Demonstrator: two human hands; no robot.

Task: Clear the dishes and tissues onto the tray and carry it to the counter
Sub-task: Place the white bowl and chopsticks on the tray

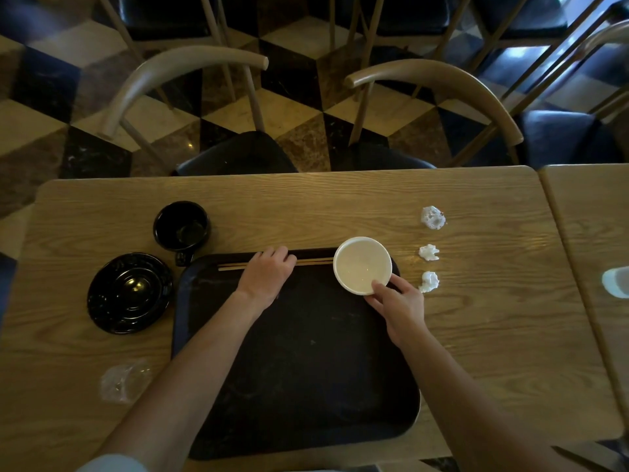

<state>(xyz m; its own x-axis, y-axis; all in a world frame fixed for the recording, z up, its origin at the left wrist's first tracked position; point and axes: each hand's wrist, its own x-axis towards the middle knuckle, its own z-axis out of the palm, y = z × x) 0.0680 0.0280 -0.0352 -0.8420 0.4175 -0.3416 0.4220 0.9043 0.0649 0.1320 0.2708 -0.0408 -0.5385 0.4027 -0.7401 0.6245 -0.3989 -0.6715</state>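
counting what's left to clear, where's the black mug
In the head view the black mug stands on the table left of centre, just beyond the tray's far-left corner.

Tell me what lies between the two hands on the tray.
Head view: wooden chopsticks span from left hand toward the white bowl held by right hand.

The left hand [267, 272] covers the middle of the thin wooden chopsticks [315, 262], so its grip is hidden. At three o'clock a pale, blurred cylindrical object [615, 282] (perhaps a cup) is cut by the edge. At eight o'clock, crumpled clear plastic wrap [122, 379] is too blurred to identify.
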